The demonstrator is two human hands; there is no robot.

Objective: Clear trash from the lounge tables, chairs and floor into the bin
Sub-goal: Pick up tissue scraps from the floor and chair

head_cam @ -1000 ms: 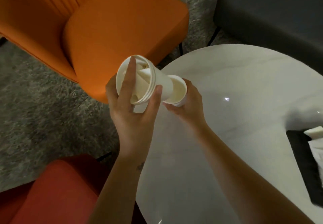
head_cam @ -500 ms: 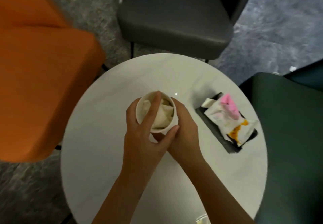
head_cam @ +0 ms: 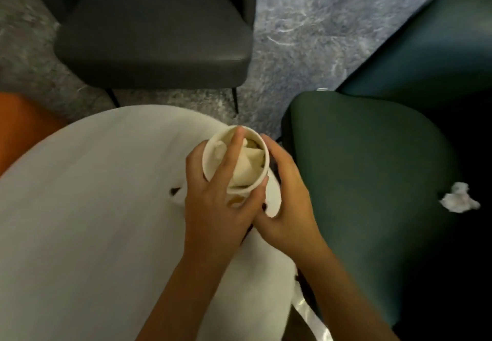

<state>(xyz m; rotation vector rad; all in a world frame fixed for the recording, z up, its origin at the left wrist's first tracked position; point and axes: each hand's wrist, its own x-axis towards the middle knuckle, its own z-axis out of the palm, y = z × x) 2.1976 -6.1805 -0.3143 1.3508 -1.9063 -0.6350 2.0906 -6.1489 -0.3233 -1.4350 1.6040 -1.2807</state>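
1. Fingers (head_cam: pixel 229 159) of the left hand (head_cam: pixel 218 207) gripped the cup (head_cam: pixel 222 139), with the forefinger laid across its mouth on the paper (head_cam: pixel 250 165) stuffed inside.
2. The right hand (head_cam: pixel 287 202) curled round the cup's side at 3 o'clock, touching the left hand below.
3. The cup stood upright above the counter (head_cam: pixel 93 207), at its 2 o'clock edge.
4. A tissue (head_cam: pixel 459 201) lay crumpled on the green chair (head_cam: pixel 359 167), at 3 o'clock from the cup.
5. A grey chair (head_cam: pixel 159 34) stood at 11 o'clock.
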